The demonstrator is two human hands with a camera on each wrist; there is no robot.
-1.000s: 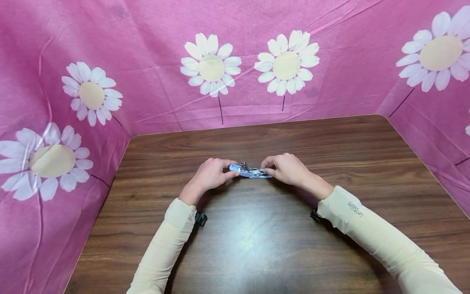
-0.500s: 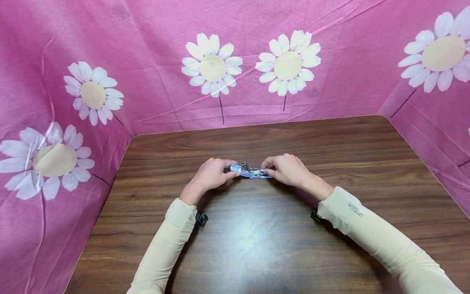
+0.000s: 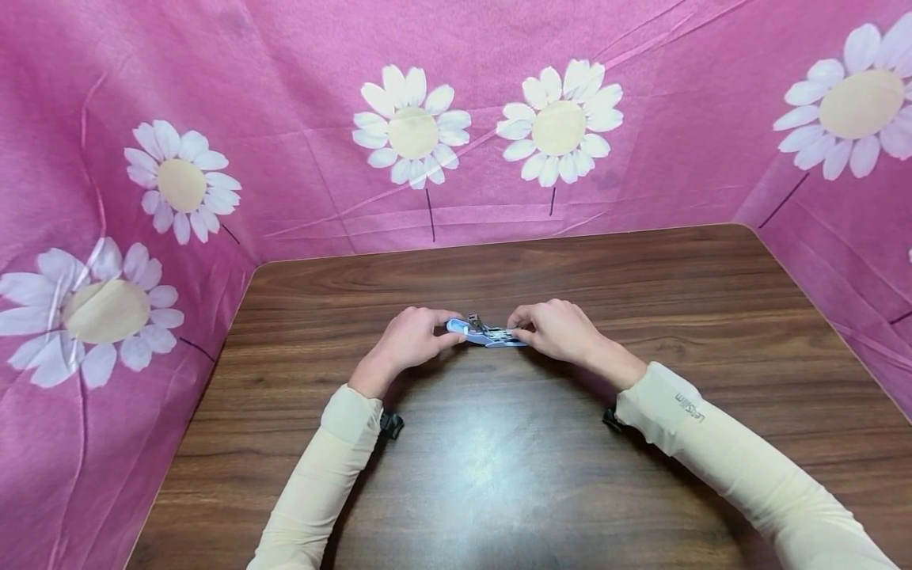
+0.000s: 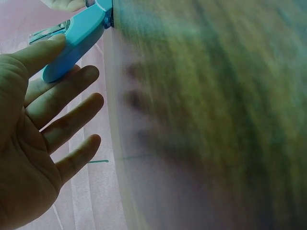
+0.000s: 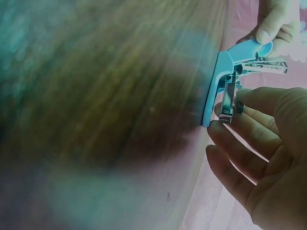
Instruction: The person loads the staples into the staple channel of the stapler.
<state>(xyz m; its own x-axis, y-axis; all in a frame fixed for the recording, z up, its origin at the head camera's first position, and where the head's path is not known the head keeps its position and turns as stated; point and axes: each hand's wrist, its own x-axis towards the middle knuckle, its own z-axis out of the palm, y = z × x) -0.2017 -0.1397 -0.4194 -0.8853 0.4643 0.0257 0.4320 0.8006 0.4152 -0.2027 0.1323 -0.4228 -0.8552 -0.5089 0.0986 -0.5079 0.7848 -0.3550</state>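
Where the pale-blue, curved plastic stapler sits unfolded, far-centre on the brown wood-grain table, I record the left hand pinching its smooth, rounded end, the right hand its narrow, shiny metal rail. I judge the mechanism is being worked; next calls for steady counter-hold.

In the head view, the right hand hides one end of the stapler, whose metal parts are too small to make out. The left wrist view's top edge cuts the stapler off, and its left edge crops the left hand. Both wrist views blur the bench. The head view crops both sleeves below.
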